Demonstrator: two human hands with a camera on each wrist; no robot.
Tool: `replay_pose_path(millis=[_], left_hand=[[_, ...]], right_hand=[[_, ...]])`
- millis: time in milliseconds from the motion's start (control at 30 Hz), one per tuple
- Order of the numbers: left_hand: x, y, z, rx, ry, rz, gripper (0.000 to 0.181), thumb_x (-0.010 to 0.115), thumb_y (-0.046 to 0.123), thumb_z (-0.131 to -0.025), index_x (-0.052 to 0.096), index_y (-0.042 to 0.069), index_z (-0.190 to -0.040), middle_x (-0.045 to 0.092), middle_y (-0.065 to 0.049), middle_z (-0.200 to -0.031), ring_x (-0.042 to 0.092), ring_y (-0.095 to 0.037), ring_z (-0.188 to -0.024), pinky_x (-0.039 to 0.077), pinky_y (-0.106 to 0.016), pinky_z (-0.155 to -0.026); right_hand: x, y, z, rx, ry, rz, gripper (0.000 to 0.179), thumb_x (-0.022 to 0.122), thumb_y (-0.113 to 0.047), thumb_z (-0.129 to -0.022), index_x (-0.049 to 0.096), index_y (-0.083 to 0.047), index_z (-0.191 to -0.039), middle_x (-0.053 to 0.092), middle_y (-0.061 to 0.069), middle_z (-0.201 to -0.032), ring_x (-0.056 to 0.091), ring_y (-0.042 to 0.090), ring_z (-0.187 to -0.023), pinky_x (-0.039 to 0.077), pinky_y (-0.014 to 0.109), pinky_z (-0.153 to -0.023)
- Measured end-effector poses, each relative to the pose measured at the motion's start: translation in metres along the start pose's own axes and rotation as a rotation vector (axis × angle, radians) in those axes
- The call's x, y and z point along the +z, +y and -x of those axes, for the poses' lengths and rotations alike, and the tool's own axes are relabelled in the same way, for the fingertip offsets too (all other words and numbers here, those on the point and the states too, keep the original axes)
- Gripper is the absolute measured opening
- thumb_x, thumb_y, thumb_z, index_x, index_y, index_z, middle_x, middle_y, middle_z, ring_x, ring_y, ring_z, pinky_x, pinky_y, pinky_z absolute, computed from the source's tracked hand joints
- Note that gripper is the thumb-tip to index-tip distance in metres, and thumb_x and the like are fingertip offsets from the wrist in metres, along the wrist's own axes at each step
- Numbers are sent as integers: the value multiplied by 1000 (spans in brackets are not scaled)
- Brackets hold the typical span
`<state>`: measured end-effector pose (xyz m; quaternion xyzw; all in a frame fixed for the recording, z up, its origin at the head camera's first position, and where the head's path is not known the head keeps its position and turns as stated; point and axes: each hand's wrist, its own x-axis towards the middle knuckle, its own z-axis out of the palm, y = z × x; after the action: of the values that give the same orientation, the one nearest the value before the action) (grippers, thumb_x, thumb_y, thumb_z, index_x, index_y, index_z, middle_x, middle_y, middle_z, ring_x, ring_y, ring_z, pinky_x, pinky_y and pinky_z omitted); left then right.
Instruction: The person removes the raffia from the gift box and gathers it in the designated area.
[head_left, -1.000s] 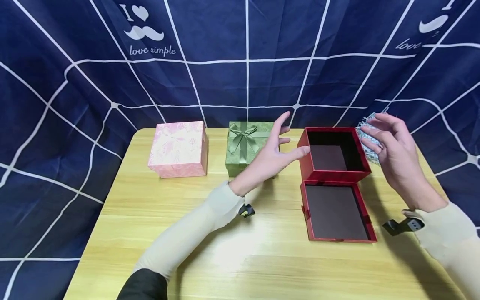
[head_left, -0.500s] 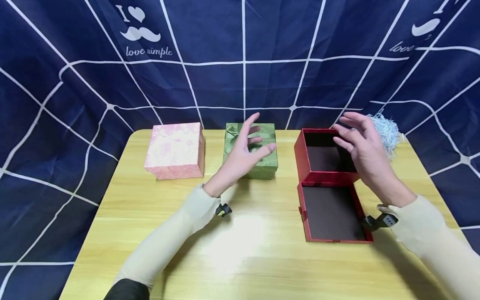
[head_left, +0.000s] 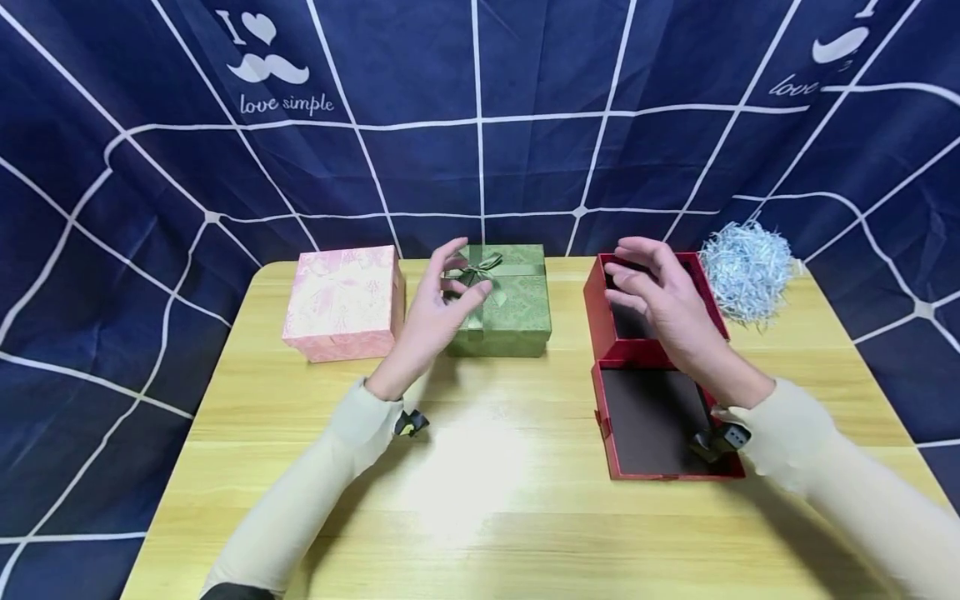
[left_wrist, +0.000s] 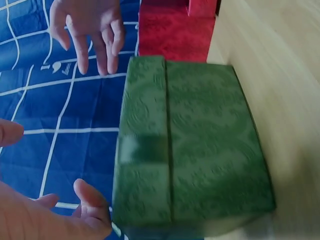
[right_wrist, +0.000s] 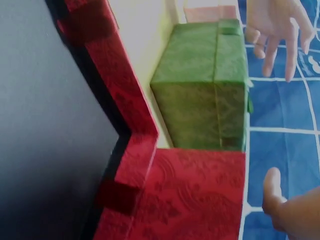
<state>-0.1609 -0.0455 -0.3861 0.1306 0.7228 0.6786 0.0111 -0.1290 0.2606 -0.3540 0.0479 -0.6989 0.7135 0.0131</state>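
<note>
My left hand (head_left: 435, 317) hovers over the left part of a closed green gift box (head_left: 517, 304) with a ribbon bow, its fingers loosely bent and holding nothing. In the left wrist view the green box fills the middle, with the thumb and fingers at the lower left. Above the opened red box (head_left: 597, 312) hangs my right hand (head_left: 667, 304), also holding nothing and partly hiding the dark inside. The red lid (head_left: 652, 417) lies in front of that box, dark inside facing up; the right wrist camera sees its edge (right_wrist: 125, 95) close by.
A closed pink gift box (head_left: 341, 300) stands left of the green one. Pale blue shredded paper (head_left: 746, 271) is heaped behind the red box to the right. A dark blue curtain with white grid lines (head_left: 420, 167) surrounds the wooden table (head_left: 337, 467) at the back and sides.
Both hands have moved left: the left from the green box's right side to its left part, the right from beside the shredded paper to above the red box. The shredded paper shows more fully.
</note>
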Motion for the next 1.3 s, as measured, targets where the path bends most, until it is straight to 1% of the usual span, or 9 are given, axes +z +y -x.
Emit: replay_pose_path(millis=[167,333,500,567,667,767,1067,1200,1300], left_hand=[[-12,-6,1,-3,53,-30,64,76,19,-100,53,12,-159,50,-22,-151,54,-30,-118,47,-39,-92],[-17,-14,2,19,97,-77,55,73,13,-100,59,5,-152,49,-24,-148,48,-37,-128,44,-42,-100],[-20,-20,1,-50,98,-71,64,72,14,-99,53,10,-161,43,-22,-157,43,-37,-138,41,-50,-113],[-21,-22,1,-101,85,-53,71,72,15,-99,48,15,-165,38,-23,-161,46,-37,-136,44,-51,-110],[-22,-27,-1,-172,65,-39,78,73,16,-99,42,23,-170,35,-23,-162,55,-35,-124,52,-45,-96],[-24,-32,-5,-201,47,-42,80,73,17,-98,41,30,-170,36,-24,-157,60,-30,-108,53,-38,-82],[-27,-43,-17,-208,32,-21,79,70,12,-98,43,34,-169,47,-20,-140,56,-26,-98,49,-35,-84],[-27,-47,-18,-198,35,-16,80,68,9,-96,43,33,-169,47,-20,-140,54,-25,-96,48,-34,-81],[-28,-49,-18,-181,34,-18,77,67,7,-95,49,31,-166,48,-20,-139,54,-25,-96,48,-33,-79]], right_hand=[[13,5,-3,42,-65,31,43,58,-11,-111,45,-9,-152,42,14,-155,55,26,-140,56,29,-101],[27,11,-9,72,-106,80,52,57,-9,-110,38,-4,-159,42,17,-156,50,35,-147,54,27,-102],[39,20,-14,110,-118,161,60,56,-6,-107,35,0,-163,42,22,-159,44,40,-151,46,37,-116],[43,25,-16,123,-121,190,64,58,-5,-105,35,-1,-164,41,24,-161,43,39,-152,39,44,-122],[49,32,-18,136,-125,226,68,62,-4,-102,37,-4,-165,38,25,-163,41,39,-153,32,52,-126],[53,36,-21,160,-144,227,72,62,-3,-102,35,-8,-168,35,25,-166,38,39,-154,30,54,-126],[59,43,-32,274,-166,197,79,61,-4,-101,28,-16,-172,33,22,-166,45,36,-144,43,51,-112],[59,47,-34,297,-164,193,82,60,-2,-99,29,-21,-173,31,20,-166,45,33,-137,45,41,-100],[59,49,-34,301,-167,183,83,59,-1,-98,30,-23,-173,30,19,-166,47,28,-125,45,33,-88]])
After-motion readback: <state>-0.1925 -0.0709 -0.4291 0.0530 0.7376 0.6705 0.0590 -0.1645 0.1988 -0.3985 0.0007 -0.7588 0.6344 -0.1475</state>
